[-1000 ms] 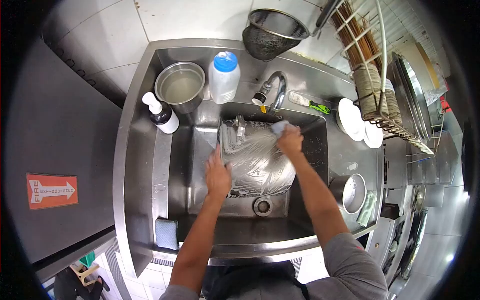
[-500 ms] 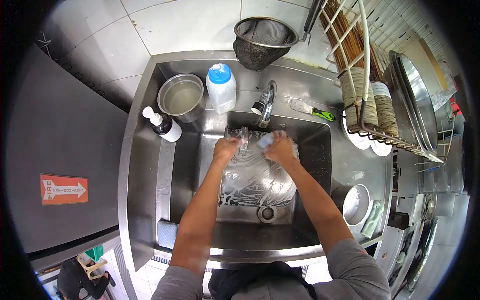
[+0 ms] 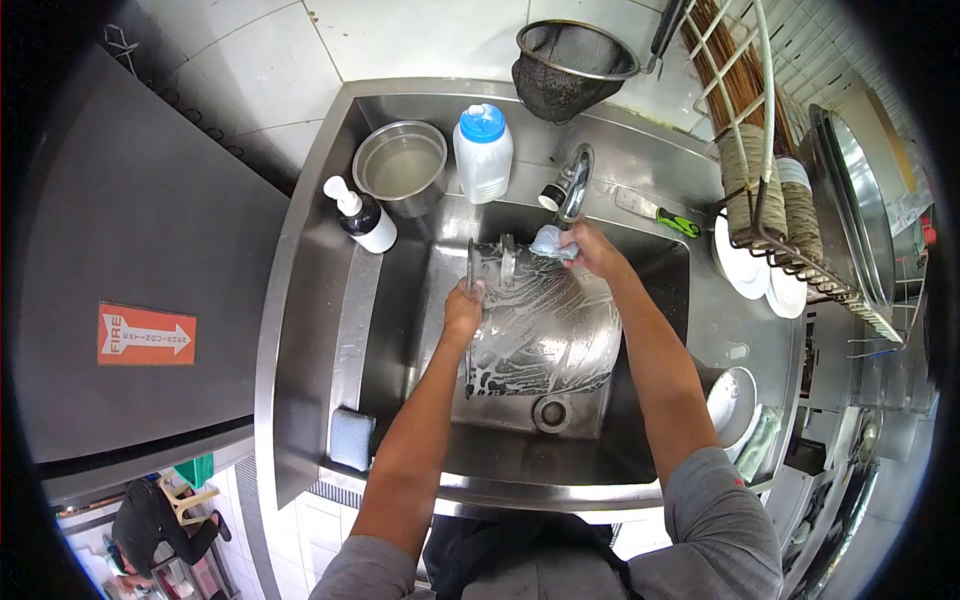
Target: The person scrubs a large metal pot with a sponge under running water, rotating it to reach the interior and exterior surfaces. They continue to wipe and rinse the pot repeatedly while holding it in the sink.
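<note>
A large soapy steel pot (image 3: 545,330) lies on its side in the sink, its loop handle (image 3: 507,262) facing up and its rim toward the left. My left hand (image 3: 464,310) is closed on that rim. In my right hand (image 3: 592,250) is a pale blue-white sponge (image 3: 551,243), at the far end of the pot just below the faucet (image 3: 573,185). White suds streak the pot's curved side. The fingertips of my left hand are partly hidden behind the rim.
Behind the sink stand a pump bottle (image 3: 362,218), a steel pot of cloudy water (image 3: 400,165) and a blue-capped plastic bottle (image 3: 484,160). A green-handled scraper (image 3: 675,222) lies to the right. A wire rack (image 3: 790,262) overhangs the right side. Another sponge (image 3: 350,438) rests front left.
My right hand has moved the sponge toward the faucet. My left hand has shifted from near the loop handle down to the pot's rim. The whole view has shifted slightly.
</note>
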Tool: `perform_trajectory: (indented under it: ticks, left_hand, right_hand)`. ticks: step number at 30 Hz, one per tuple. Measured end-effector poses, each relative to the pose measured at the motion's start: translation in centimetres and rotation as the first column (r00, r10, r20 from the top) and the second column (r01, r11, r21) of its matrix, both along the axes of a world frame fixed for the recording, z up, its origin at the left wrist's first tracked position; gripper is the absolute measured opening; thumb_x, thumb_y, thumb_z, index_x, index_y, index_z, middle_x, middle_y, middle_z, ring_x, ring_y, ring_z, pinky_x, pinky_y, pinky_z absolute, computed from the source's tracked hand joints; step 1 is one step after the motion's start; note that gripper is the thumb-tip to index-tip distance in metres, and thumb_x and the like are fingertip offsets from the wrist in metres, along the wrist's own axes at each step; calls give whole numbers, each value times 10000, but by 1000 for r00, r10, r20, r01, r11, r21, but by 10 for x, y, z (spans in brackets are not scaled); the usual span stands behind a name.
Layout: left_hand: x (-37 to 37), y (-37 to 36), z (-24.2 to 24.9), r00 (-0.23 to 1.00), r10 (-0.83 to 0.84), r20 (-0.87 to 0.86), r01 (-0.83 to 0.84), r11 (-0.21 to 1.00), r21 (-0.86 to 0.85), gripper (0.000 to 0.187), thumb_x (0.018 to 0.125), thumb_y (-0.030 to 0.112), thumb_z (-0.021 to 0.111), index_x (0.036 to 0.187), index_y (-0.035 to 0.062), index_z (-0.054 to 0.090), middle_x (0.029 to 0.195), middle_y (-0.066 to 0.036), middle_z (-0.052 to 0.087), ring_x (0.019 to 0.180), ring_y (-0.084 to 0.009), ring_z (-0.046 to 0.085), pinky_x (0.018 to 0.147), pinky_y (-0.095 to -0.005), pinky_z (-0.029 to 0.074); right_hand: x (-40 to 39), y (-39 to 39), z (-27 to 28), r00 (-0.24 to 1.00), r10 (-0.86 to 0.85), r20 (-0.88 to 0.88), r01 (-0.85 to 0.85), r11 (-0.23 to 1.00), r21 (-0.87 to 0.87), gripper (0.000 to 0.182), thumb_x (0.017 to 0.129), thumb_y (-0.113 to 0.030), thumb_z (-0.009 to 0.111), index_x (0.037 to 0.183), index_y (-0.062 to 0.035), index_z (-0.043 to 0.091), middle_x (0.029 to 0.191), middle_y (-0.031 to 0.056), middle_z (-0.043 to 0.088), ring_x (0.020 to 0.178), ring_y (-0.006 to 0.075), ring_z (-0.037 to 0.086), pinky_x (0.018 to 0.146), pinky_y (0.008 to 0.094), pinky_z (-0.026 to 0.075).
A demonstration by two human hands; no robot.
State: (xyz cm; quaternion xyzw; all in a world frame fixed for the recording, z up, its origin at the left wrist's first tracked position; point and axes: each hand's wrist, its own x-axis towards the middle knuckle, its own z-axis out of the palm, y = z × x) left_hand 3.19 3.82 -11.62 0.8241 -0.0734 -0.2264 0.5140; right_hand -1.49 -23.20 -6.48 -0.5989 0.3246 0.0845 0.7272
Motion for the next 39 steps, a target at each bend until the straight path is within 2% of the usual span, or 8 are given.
perform_trajectory:
  ticks: [3,6,13,16,19,29,34,39]
  left_hand:
    - [-1,1,-1,989,-54,136,44,996,78,340,951,288,495,1085,-12,585,924,-258,644,902,-421,611,808,-417,465]
    - [-6,0,17,991,-34,132,26,998,63,333,945,294,505,1021,-20,584,873,-281,628,880,-452,597,783,-453,464]
    - [-14,5,12,991,-27,133,9,991,136,324,943,288,515,1007,-18,597,850,-282,625,833,-450,593,741,-428,466]
    - [-17,6,11,989,-11,146,-11,990,143,324,944,288,505,990,-18,599,852,-289,621,838,-459,593,739,-447,468]
    - [-14,4,12,977,-11,213,-25,986,166,327,944,283,493,956,-27,597,859,-297,617,852,-467,593,739,-471,468]
    - [-23,11,18,983,-42,181,8,983,184,337,930,316,508,910,-11,583,825,-297,620,840,-480,593,763,-515,465]
    - [-35,17,26,980,-68,187,28,977,209,354,942,312,501,899,-31,578,819,-303,615,827,-481,590,738,-499,468]
    - [-35,16,20,971,-94,221,42,973,228,394,957,334,476,912,-45,573,826,-309,610,829,-488,581,721,-489,463]
  right_hand:
    - [-18,10,24,993,-28,113,27,1000,11,598,648,-85,586,1236,-108,485,981,75,572,873,187,563,725,376,512]
    - [-52,50,57,933,-256,252,131,895,425,637,628,-60,520,1262,-3,508,1129,115,597,1013,226,576,842,382,491]
    - [-48,115,14,847,-294,443,400,901,-167,653,646,-45,622,1288,-53,505,1253,146,508,1176,275,479,999,343,390]
    - [-41,150,-1,887,364,284,177,299,-938,526,719,-153,663,1230,-103,549,1132,178,501,1050,357,495,929,443,397]
    - [-19,138,-1,911,361,200,210,13,-978,493,725,-201,698,1192,-115,567,1118,166,501,1004,337,505,844,459,410]
    - [-1,128,-10,824,500,267,287,37,-957,466,739,-245,728,1165,-126,581,1066,166,495,963,349,493,822,442,433]
    - [41,100,-34,958,204,202,104,411,-906,414,731,-260,736,1100,-111,622,1083,204,528,1032,359,505,872,429,448]
    - [-10,110,-26,801,533,273,218,165,-962,380,794,-314,667,1091,-81,624,958,215,608,967,357,543,903,408,445]
